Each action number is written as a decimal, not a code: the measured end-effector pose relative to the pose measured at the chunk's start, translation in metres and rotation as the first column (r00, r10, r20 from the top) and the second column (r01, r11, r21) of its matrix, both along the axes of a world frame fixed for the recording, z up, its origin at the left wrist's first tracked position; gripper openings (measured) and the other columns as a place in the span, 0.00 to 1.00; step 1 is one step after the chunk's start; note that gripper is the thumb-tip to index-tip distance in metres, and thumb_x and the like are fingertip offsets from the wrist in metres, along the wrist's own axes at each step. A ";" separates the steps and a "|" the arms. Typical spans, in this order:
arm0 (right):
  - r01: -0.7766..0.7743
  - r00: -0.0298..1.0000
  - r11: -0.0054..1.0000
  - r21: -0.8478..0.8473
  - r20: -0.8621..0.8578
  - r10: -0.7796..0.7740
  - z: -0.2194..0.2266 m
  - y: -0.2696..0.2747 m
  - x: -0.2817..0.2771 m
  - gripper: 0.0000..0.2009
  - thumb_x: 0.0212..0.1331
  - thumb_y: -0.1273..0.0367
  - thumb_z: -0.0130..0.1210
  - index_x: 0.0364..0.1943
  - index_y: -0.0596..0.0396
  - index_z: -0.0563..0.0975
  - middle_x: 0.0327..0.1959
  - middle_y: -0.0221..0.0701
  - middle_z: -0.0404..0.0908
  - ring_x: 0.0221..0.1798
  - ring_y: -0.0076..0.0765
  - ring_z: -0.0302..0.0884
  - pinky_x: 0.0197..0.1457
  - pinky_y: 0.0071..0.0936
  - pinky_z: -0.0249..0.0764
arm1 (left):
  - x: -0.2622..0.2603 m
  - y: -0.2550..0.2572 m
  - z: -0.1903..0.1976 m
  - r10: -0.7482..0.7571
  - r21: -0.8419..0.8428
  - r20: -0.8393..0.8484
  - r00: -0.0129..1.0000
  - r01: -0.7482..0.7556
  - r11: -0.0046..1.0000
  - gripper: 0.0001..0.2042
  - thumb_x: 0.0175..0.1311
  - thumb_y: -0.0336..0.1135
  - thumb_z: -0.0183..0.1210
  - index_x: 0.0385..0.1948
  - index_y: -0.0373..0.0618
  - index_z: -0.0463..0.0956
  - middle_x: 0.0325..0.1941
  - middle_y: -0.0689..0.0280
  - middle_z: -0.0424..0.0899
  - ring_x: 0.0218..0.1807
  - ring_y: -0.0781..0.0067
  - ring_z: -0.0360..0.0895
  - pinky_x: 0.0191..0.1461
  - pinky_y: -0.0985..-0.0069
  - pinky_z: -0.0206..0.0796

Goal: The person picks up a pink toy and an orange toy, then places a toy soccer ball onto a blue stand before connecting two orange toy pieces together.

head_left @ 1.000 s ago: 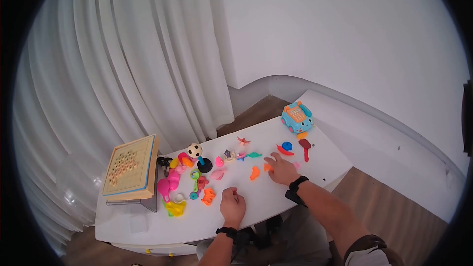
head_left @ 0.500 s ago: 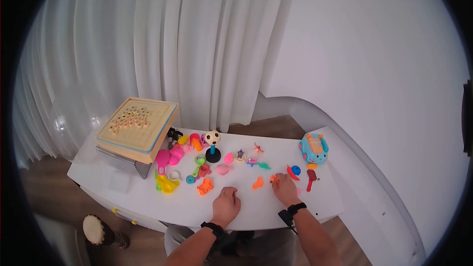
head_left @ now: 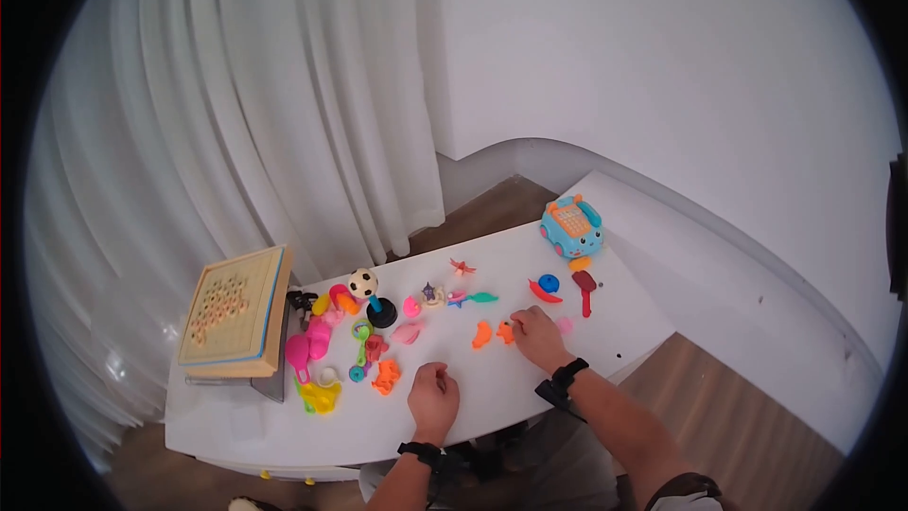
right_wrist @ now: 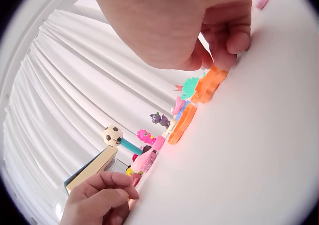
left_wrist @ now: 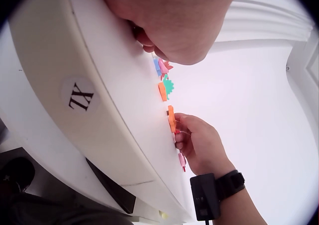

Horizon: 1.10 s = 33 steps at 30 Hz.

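My right hand [head_left: 539, 339] is low over the right half of the white table, fingers bent. Its fingertips touch the end of a flat orange toy piece [right_wrist: 209, 85] lying on the table. To the left of that piece is a second, curved orange piece [head_left: 482, 334]. Nearer the middle front, my left hand [head_left: 433, 404] rests by the table with loosely curled fingers and nothing in them. An orange animal-shaped piece [head_left: 386, 378] lies to its left. A pink piece [head_left: 565, 325] is partly beside my right hand.
A toy phone [head_left: 572, 227] stands at the back right, near a red hammer-like toy [head_left: 584, 293]. The football on a stand [head_left: 363, 284] rises among several bright toys on the left. A board with round pieces [head_left: 232, 312] leans on a rack at the far left.
The head view swung right and back. My right hand and the orange piece at its fingertips have shifted slightly towards the table's front. The left hand has stayed nearly still.
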State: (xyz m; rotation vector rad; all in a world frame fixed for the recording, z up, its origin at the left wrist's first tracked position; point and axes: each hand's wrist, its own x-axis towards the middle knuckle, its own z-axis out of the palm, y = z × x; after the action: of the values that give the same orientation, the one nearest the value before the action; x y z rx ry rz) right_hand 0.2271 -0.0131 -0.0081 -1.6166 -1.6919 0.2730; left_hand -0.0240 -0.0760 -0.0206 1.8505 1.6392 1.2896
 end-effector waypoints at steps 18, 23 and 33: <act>-0.114 0.967 0.993 0.034 0.234 0.103 0.008 -0.027 -0.029 0.20 0.60 0.58 0.65 0.54 0.47 0.81 0.48 0.40 0.80 0.42 0.55 0.85 0.48 0.49 0.83 | -0.003 0.003 0.001 0.046 -0.057 0.077 0.996 -0.042 0.997 0.10 0.62 0.29 0.61 0.44 0.44 0.82 0.35 0.63 0.86 0.32 0.65 0.83 0.41 0.67 0.77; -0.150 0.977 0.982 -0.119 0.133 0.165 0.009 -0.014 -0.032 0.25 0.60 0.57 0.63 0.61 0.47 0.76 0.54 0.42 0.78 0.50 0.55 0.84 0.55 0.49 0.82 | -0.001 0.015 -0.001 0.025 -0.112 -0.112 0.993 -0.037 0.993 0.17 0.62 0.34 0.63 0.52 0.46 0.78 0.49 0.60 0.86 0.41 0.57 0.87 0.45 0.63 0.79; -0.313 0.938 0.938 -0.147 0.109 0.330 -0.002 -0.012 -0.019 0.33 0.52 0.62 0.73 0.65 0.50 0.73 0.60 0.44 0.75 0.63 0.53 0.80 0.67 0.43 0.78 | 0.036 0.053 0.010 -0.226 0.084 -0.287 0.931 0.260 0.962 0.27 0.64 0.39 0.66 0.65 0.47 0.72 0.61 0.56 0.79 0.46 0.50 0.87 0.45 0.55 0.82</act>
State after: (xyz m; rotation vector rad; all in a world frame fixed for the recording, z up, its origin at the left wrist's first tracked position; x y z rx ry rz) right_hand 0.2079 -0.0246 -0.0100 -1.4669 -2.0813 0.4518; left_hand 0.0119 -0.0228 -0.0106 2.3120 1.4220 1.0858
